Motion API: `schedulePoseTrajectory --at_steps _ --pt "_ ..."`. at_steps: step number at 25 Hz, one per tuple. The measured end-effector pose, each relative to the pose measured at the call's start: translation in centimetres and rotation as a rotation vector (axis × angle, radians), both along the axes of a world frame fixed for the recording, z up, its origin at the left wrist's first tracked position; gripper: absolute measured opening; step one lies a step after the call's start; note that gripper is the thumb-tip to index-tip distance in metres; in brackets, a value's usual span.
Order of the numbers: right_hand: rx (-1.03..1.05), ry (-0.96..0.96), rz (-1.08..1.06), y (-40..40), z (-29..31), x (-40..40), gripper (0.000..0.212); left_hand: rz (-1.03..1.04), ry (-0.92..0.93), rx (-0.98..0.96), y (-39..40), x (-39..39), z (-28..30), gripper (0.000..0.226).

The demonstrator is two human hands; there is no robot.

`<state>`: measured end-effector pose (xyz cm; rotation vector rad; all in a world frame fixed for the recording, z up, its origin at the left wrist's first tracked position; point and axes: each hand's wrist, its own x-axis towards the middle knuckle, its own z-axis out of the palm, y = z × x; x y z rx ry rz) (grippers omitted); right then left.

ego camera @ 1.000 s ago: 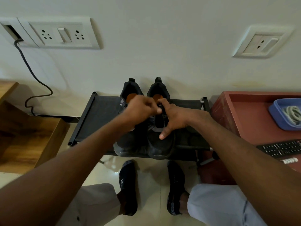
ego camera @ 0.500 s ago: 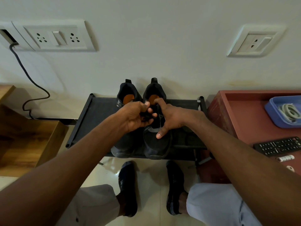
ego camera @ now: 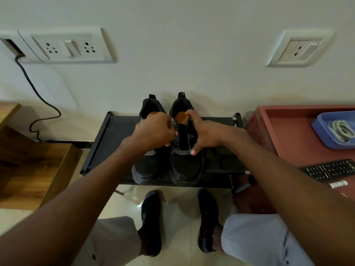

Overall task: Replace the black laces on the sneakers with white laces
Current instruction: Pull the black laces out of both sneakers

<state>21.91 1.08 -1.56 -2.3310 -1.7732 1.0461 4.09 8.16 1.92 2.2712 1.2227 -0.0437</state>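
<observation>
Since a moment ago, both hands drawn slightly apart across the right sneaker [ego camera: 186, 166], its tongue now bared between them. Low black shoe rack [ego camera: 107, 143] against the pale wall, holding the pair side by side, toes toward the viewer, heels at the wall. Red table [ego camera: 284, 135] just right of the rack, bearing a blue tray [ego camera: 322, 135] with coiled white laces [ego camera: 342, 129] inside, and nearer, a black remote control [ego camera: 330, 169]. Wooden furniture [ego camera: 34, 169] to the left of the rack. Left sneaker [ego camera: 148, 167] partly covered by the left forearm. Left hand [ego camera: 155, 131] curled into a fist over the gap between the shoes, fingertips at the eyelet edge of the right sneaker; whether a black lace is pinched there, impossible to tell. Right hand [ego camera: 203, 135] gripping the right sneaker's outer eyelet flap, forefinger hooked over the collar, thumb pressed low beside the tongue. Orange insoles visible in both openings. Two socked feet on the glossy floor below the rack.
</observation>
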Motion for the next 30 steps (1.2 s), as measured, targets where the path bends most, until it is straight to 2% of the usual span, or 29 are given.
schedulePoseTrajectory --at_steps 3,5,6,8,10,13,14,17,20,21,22,23,24,26,27,28,30 --pt "-0.004 -0.081 -0.056 -1.0 0.4 0.1 0.106 -0.070 0.278 0.190 -1.1 -0.4 0.3 0.034" --pt "-0.022 -0.160 -0.053 -1.9 0.3 -0.4 0.082 -0.131 0.369 0.268 -1.4 -0.5 0.3 0.044" --pt "-0.010 -0.168 -0.053 -2.2 0.1 -0.7 0.066 -0.164 0.355 0.298 -1.7 -0.4 0.0 0.053" --pt "0.038 -0.142 -0.074 -2.5 0.0 -1.2 0.037 -0.225 0.294 0.322 -2.3 -0.1 -1.1 0.098" --pt "0.053 -0.118 -0.094 -2.5 0.1 -1.2 0.025 -0.267 0.262 0.297 -2.5 0.2 -2.5 0.135" --pt "0.041 -0.016 -0.149 -2.4 1.1 -1.0 0.015 -0.263 0.259 0.213 -2.0 0.1 -4.4 0.153" --pt "0.047 0.100 -0.243 -2.5 1.7 -0.8 0.012 -0.257 0.256 0.196 -1.7 0.1 -4.7 0.154" --pt "0.106 0.583 -0.621 -2.9 4.1 0.1 0.021 -0.252 0.247 0.191 -1.5 0.1 -4.8 0.156" --pt "0.386 1.329 -0.879 -3.5 6.9 1.7 0.026 -0.252 0.249 0.203 -1.4 0.4 -5.1 0.156" --pt "0.509 1.496 -0.929 -3.6 7.6 2.3 0.027 -0.249 0.246 0.209 -1.3 0.4 -5.2 0.156" --pt "0.591 1.491 -0.925 -3.6 7.9 2.5 0.027 -0.244 0.239 0.211 -1.2 0.4 -5.4 0.158" --pt "0.614 1.303 -0.877 -3.6 7.7 2.3 0.027 -0.236 0.230 0.211 -1.1 0.3 -5.4 0.159" --pt "0.585 0.995 -0.777 -3.7 6.9 1.8 0.025 -0.229 0.220 0.212 -1.0 0.1 -5.5 0.161" --pt "0.399 0.353 -0.454 -3.6 4.3 0.1 0.020 -0.221 0.215 0.236 -1.0 -0.2 -5.8 0.164" --pt "0.271 0.140 -0.290 -3.5 2.9 -0.8 0.023 -0.223 0.220 0.251 -0.9 -0.3 -5.8 0.164" --pt "0.159 -0.011 -0.174 -3.3 1.7 -1.8 0.029 -0.226 0.226 0.261 -0.8 -0.4 -5.9 0.164" --pt "0.097 -0.182 -0.129 -2.8 0.8 -3.1 0.038 -0.229 0.228 0.272 -0.5 -0.7 -6.1 0.162"
